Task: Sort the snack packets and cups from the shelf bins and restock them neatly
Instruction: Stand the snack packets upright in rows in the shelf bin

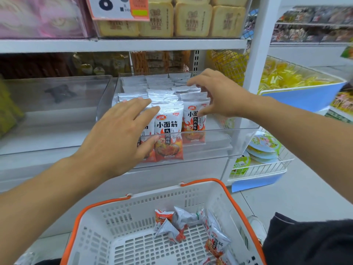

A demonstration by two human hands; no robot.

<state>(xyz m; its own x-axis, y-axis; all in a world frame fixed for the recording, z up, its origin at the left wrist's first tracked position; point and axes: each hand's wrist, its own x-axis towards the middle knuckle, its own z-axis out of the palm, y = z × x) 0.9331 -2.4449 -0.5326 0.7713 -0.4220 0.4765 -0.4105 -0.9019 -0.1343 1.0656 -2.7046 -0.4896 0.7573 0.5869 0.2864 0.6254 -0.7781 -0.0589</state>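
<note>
both hands reached into a clear plastic bin (pixel 219 138) on the middle shelf (pixel 122 44), where white snack packets (pixel 169 131) with red flame print stood upright in rows, front to back. the left hand (pixel 122 134) lay over the front-left packets, fingers straight and spread, fingertips touching the packet tops and the thumb against the face of the front centre packet; its grip was open, closed round nothing. the right hand (pixel 215 94) hovered over the right rows, fingers loosely spread toward the back packets and the thumb down by the top of the front-right packet; its grip was open too, and whether it touched the packets could not be told.

to the left stood another clear bin (pixel 57 115) holding a small dark thing at the back, too blurred to name. on the shelf above, tan square packs (pixel 193 20) sat behind a clear front, with a price card (pixel 118 8) hanging before them.

below the hands, a white basket (pixel 145 211) with orange handles held several more of the same packets, loose and crumpled (pixel 172 224), lying toward its right side. to the right of the shelf post, a wire rack (pixel 267 165) carried flat lidded cups (pixel 263 144), stacked, and a blue-sided bin (pixel 301 96) held yellow wrapped goods.
</note>
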